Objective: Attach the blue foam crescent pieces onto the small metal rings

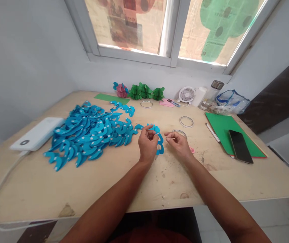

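My left hand (148, 141) is closed at the middle of the table, its fingertips on a curved, scalloped blue paper piece (160, 148). More folded blue paper (155, 128) shows just behind those fingers. My right hand (178, 143) faces it a short way to the right, thumb and forefinger pinched together; anything between them is too small to make out. Behind the right hand lies a silver ring (180, 131), partly covered by it. A small pink item (191, 150) sits beside that wrist. To the left spreads a big heap of curved blue paper pieces (94, 130) with white patches.
A white power bank (37, 134) with a cable stands at left. Green and pink paper ornaments (144, 91), a small fan (186, 95), a glass bottle (211, 94) and pink paper with scissors (168, 102) line the back. A phone (240, 146) rests on green sheets (222, 131) at right.
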### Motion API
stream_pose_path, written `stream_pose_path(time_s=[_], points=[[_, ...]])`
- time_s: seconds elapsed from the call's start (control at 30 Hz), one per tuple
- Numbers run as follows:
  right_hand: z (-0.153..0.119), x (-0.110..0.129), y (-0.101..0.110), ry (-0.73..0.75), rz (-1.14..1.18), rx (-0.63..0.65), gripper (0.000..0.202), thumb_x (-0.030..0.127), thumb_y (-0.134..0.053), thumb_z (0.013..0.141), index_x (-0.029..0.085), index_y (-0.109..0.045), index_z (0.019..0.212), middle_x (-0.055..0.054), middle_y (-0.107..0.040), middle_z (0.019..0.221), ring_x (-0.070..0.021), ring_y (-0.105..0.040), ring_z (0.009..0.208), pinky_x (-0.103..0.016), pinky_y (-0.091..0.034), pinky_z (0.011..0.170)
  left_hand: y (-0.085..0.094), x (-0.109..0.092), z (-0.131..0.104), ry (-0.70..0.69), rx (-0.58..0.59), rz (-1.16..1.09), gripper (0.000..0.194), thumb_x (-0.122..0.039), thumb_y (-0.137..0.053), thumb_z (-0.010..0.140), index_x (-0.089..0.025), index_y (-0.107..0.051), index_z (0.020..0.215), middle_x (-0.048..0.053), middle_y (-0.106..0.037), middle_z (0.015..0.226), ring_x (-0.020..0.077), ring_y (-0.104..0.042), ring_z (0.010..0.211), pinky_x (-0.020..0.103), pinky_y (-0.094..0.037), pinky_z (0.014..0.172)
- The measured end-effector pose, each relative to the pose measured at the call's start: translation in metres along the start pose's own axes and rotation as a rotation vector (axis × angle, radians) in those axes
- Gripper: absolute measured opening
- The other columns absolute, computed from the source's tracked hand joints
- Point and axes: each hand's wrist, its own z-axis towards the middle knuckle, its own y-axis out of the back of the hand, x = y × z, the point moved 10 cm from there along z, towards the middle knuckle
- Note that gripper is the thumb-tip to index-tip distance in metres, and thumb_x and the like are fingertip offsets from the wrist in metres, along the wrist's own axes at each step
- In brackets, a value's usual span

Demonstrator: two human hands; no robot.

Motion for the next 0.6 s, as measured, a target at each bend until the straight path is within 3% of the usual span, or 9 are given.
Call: stream_pose_path(time_s=[0.3,0.43,0.6], points=[[-0.009,0.011,-0.028,0.147,-0.189,0.220,0.005,0.024,-0.057,0.073,0.020,-0.061,0.074,-0.004,-0.066,0.092,-0.0172,-0.059,0.084,-0.027,-0.042,0.068,0.014,-0.006,0.008,-0.057,-0.092,0.023,0.033,-0.007,-0.055,0.063,-0.018,-0.058,0.094,-0.001,-0.055,0.071,0.0104,-0.055,0.064,0.021,-0.045,0.061],[-0.009,0.011,-0.026,0.180,-0.308,0.180,0.006,0.020,-0.055,0.073,0.021,-0.060,0.072,-0.001,-0.065,0.081,-0.0167,-0.057,0.079,-0.028,-0.040,0.071,0.010,-0.001,0.008,-0.024,-0.069,-0.004,0.034,-0.008,-0.055,0.063,-0.017,-0.058,0.095,-0.001,-0.056,0.072,0.0100,-0.055,0.064,0.021,-0.046,0.061],[-0.004,-0.004,-0.016,0.063,-0.290,0.111,0.006,0.022,-0.054,0.073,0.020,-0.059,0.070,0.001,-0.061,0.067,-0.0139,-0.055,0.064,-0.026,-0.041,0.062,0.000,0.006,0.006,0.032,-0.003,-0.087,0.037,-0.011,-0.057,0.062,-0.016,-0.058,0.099,0.000,-0.056,0.073,0.0102,-0.055,0.064,0.021,-0.047,0.059]])
